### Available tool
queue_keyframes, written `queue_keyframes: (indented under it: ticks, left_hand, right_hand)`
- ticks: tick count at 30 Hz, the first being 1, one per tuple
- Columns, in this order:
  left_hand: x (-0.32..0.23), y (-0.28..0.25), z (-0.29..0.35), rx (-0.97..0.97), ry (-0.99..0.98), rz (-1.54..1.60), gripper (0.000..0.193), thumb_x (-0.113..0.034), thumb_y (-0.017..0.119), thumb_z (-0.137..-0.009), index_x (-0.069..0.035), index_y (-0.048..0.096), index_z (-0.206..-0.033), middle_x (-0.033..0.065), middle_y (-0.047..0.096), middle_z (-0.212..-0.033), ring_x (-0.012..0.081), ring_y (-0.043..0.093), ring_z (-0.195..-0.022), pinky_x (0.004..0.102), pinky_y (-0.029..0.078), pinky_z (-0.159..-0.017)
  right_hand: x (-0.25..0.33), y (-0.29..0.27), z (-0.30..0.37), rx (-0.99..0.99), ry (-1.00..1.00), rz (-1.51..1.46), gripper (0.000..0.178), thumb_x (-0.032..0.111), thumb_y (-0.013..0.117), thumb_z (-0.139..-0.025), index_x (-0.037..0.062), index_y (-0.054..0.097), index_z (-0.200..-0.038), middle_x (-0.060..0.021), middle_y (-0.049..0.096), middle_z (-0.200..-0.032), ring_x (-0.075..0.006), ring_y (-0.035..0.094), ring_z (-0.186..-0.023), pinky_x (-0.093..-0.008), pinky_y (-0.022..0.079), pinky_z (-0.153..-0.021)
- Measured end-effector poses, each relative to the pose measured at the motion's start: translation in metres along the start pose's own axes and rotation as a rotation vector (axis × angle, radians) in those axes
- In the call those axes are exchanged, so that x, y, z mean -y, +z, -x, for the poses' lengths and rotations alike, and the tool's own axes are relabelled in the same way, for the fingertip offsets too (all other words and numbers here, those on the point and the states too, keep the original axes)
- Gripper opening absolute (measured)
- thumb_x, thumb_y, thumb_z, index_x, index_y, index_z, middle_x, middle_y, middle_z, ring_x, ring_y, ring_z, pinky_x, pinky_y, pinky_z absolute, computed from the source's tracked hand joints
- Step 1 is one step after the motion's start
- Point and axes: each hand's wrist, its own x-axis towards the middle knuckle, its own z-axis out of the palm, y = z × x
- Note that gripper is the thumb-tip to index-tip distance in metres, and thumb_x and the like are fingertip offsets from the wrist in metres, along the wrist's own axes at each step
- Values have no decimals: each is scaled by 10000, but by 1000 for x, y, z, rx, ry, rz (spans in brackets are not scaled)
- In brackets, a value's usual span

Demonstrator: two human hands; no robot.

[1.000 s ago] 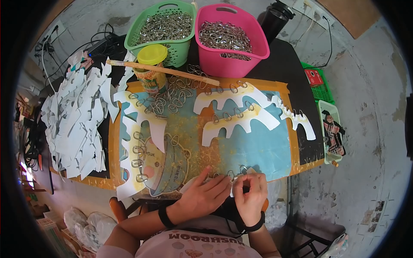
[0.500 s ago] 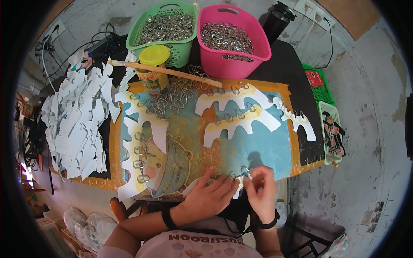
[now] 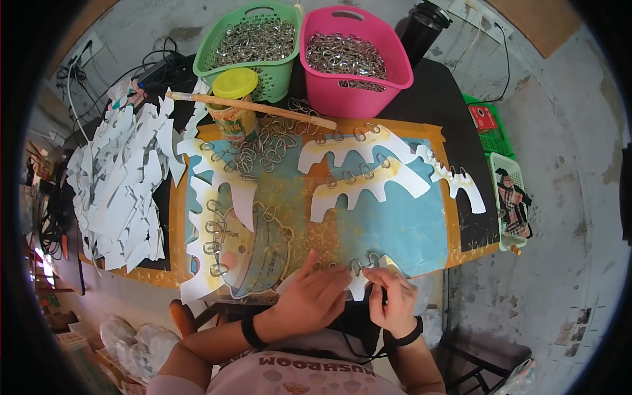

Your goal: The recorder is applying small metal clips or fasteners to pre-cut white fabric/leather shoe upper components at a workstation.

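Observation:
A white cut-out piece with arched notches lies at the table's front edge, partly under my hands. Oval metal rings stand along its upper edge. My left hand rests over the piece's left part, fingers stretched out, thumb raised. At the right, the fingers of my right hand are curled in, fingertips at the piece beside a ring; whatever they pinch is hidden. Two similar pieces, an upper one and a lower one, carry rings and yellowish smears. More ringed pieces line the mat's left side.
A pile of white cut-outs covers the left. Behind stand a green basket and a pink basket of rings, and a black bottle. A wooden-handled brush lies across a yellow-lidded jar beside loose rings.
My right hand has lowered from a standing ring to the piece's edge, its fingers curling in. The left hand has shifted slightly left, uncovering more of the piece.

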Motion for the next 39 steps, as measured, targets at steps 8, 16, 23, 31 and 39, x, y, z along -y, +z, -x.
queue_keyframes:
  ticks: [8,16,23,31,39]
  left_hand:
    - [-8,-9,-14,-116,-145,-33,186,-89,756,-723,-90,676,-891,77,575,-1098,289,566,-1049,588,277,-1080]
    - [-20,11,-34,-145,-272,-123,156,-101,759,-692,-68,617,-751,97,490,-1059,322,523,-1042,575,293,-1047]
    - [-25,17,-37,-124,-331,-115,137,-31,690,-702,-36,573,-773,139,474,-1086,350,492,-1079,576,283,-1042]
    - [-26,15,-25,-98,-286,-158,174,-19,657,-732,-27,542,-863,157,462,-1182,373,447,-1200,627,224,-1064]
    - [-20,6,-18,-160,-178,-198,214,-88,649,-770,-49,592,-972,117,502,-1187,298,472,-1215,609,186,-1112]
  right_hand:
    - [1,2,3,-18,65,-25,309,-37,572,-762,12,581,-1068,-85,710,-889,-247,652,-690,-329,521,-616]
    - [8,1,4,0,51,-14,310,-17,595,-755,14,604,-1064,-89,687,-877,-256,619,-649,-344,504,-595]
    - [14,2,8,54,86,52,311,-17,585,-758,-15,594,-1068,-135,681,-899,-288,634,-682,-349,520,-633]
    - [13,-4,5,114,-10,127,342,-10,602,-736,37,681,-1065,-105,664,-987,-262,622,-719,-352,523,-631]
    - [13,-5,5,147,-25,139,340,36,638,-720,88,714,-1047,-82,642,-1039,-244,634,-770,-341,532,-656]
